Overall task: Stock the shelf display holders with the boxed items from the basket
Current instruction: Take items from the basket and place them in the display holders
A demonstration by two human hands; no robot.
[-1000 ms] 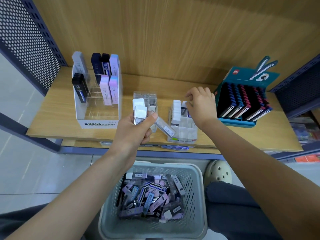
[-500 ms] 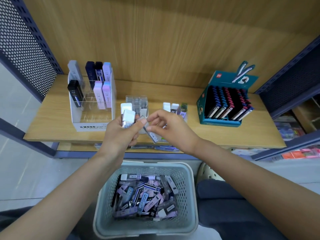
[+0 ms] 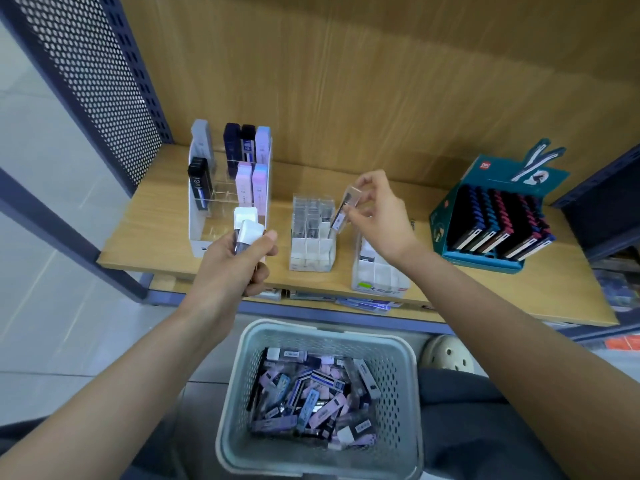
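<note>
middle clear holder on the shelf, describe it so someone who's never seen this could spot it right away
On the wooden shelf above the grey basket, four displays stand in a row. Second from the left, beside the white MONO stand, is the clear compartmented holder. Its back cells hold clear cases, and the right hand holds a slim box over its right edge.

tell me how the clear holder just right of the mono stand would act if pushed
The clear plastic divided holder likely slides easily: thin walls, smooth wooden shelf. Loaded only in its back rows, it might tip backward.
</note>
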